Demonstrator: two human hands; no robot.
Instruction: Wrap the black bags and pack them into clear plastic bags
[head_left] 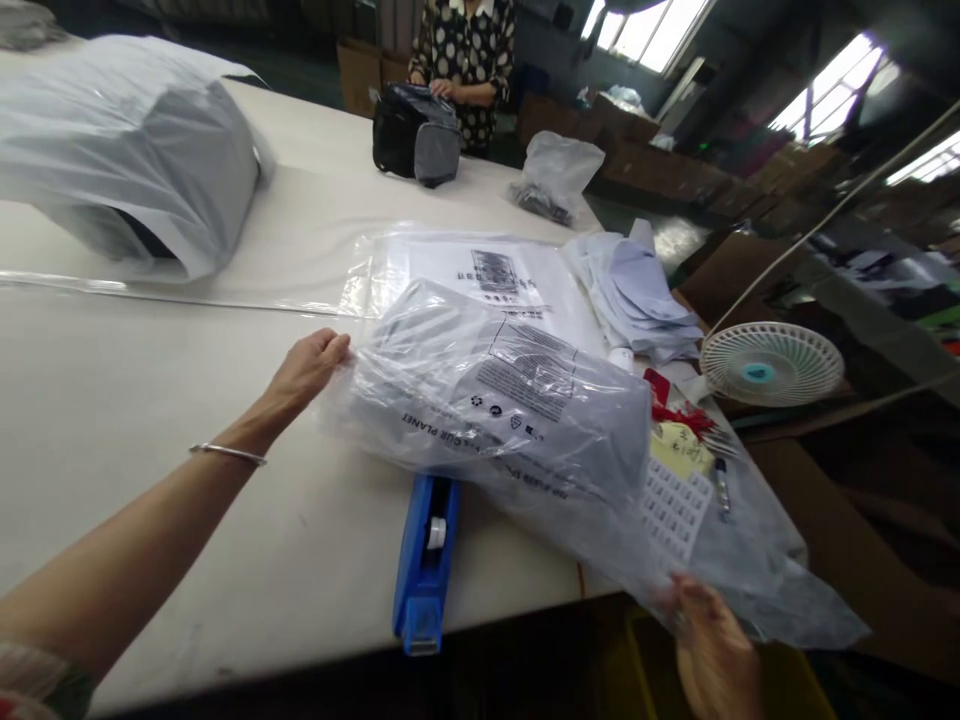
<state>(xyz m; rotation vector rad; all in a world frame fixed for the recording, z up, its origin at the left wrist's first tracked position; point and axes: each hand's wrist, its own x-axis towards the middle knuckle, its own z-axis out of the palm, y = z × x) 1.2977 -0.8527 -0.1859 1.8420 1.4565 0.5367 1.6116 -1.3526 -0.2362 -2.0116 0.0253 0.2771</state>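
A clear plastic bag with black print [517, 400] is stretched between my two hands over the table, with a grey-white wrapped item inside. My left hand [311, 362] pinches the bag's left edge, fingers closed. At the lower right, past the table's front edge, my right hand [712, 645] grips the other end of the bag, slightly blurred. A blue tape dispenser [426, 565] lies partly beneath the bag near the front edge. Behind the bag, a stack of printed clear bags [555, 285] rests on the table.
A large bagged item [150, 150] stands at the back left. Across the table [315, 150] a person handles a black bag [416, 135]. A small plastic bag [559, 175], white sheets [637, 290], a fan [772, 362] and a label sheet [675, 510] are on the right.
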